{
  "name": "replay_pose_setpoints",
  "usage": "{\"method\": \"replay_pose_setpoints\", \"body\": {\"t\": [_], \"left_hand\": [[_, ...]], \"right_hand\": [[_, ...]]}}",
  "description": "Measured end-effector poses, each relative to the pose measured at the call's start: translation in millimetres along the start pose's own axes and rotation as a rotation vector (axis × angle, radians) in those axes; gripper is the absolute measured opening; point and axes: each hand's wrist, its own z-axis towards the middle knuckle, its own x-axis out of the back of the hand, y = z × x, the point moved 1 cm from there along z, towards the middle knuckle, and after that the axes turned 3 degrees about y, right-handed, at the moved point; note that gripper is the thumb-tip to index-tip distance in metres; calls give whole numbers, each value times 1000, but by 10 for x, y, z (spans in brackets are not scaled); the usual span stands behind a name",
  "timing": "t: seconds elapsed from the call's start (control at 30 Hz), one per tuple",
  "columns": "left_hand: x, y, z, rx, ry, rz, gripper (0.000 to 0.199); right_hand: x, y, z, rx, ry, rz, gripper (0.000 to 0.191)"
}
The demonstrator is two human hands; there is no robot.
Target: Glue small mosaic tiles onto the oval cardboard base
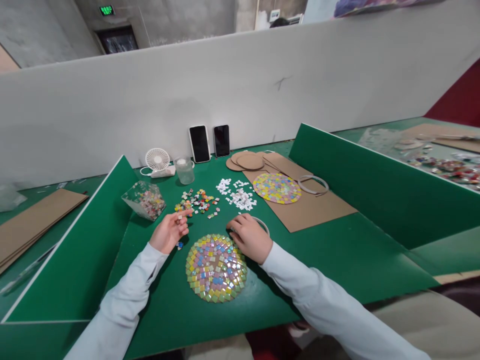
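My left hand (pixel 169 233) is turned palm up beside the pile of coloured tiles (pixel 198 201), its fingers closed round a small pale tile (pixel 180 217). My right hand (pixel 250 237) lies palm down over the upper right edge of a round mosaic (pixel 216 268), with its fingers bent. Whatever the right fingers hold is hidden. Yellow and green tiles ring the mosaic, and pink, blue and yellow ones fill its inside, where a little brown backing shows near the middle. Part of a white ring (pixel 264 226) shows behind my right hand.
White tiles (pixel 243 199), a finished-looking mosaic disc (pixel 276 188), cardboard (pixel 313 212), brown discs (pixel 250 160) and another ring (pixel 313 184) lie ahead. A tile bag (pixel 148 201), fan (pixel 157 159), cup (pixel 185 171) and two phones (pixel 200 144) stand behind. Green boards (pixel 360 185) flank both sides.
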Motion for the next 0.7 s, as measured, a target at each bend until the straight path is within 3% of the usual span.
{"method": "replay_pose_setpoints", "body": {"t": [0.27,0.5,0.7], "left_hand": [[-12,-69,-27,42,-62,-4,18],[-39,-89,-58,-6,-90,37,28],[-63,-67,-73,-38,-124,58,29]], "right_hand": [[12,42,1,-88,71,23,23],[77,85,-11,-128,-71,2,24],[41,47,-12,-95,-63,-60,15]]}}
